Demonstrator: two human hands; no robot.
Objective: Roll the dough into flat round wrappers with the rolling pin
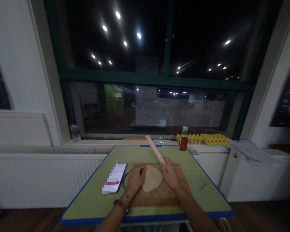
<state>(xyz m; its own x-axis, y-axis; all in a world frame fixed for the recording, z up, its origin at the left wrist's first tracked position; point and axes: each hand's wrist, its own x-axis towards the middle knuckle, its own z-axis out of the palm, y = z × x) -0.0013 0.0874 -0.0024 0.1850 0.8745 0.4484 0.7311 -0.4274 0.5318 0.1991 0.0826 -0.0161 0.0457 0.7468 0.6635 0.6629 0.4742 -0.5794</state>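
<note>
Two hands are in play over one wooden board (159, 196), which lies on the green worktop (203, 193) with its blue edge. On the board sits one flat disc of dough (151, 178), pale and roughly round, a little longer from near-left to far-right than it is wide. The left hand (134, 179) lies on the board at the dough's left rim, fingers loosely curved and touching the edge, holding nothing; a beaded bracelet (121, 205) circles that wrist. The right hand (170, 174) is closed around the near end of one rolling pin (155, 150), at the dough's far-right edge. The pin's long axis runs from the hand up and away to the left, its free end pointing toward the window (145, 80) and lifted clear of the worktop, so it stands tilted rather than lying flat on the dough. Whether the gripped end touches the dough cannot be told.

One phone (114, 182) lies just left of the board, screen lit, its long axis leaning away to the right, near the left hand but apart from it. On the sill behind: one bottle with amber contents (183, 139), one yellow egg tray (206, 139) right beside it, some papers (246, 148) further right, and one clear water bottle (75, 132) far off at the left.
</note>
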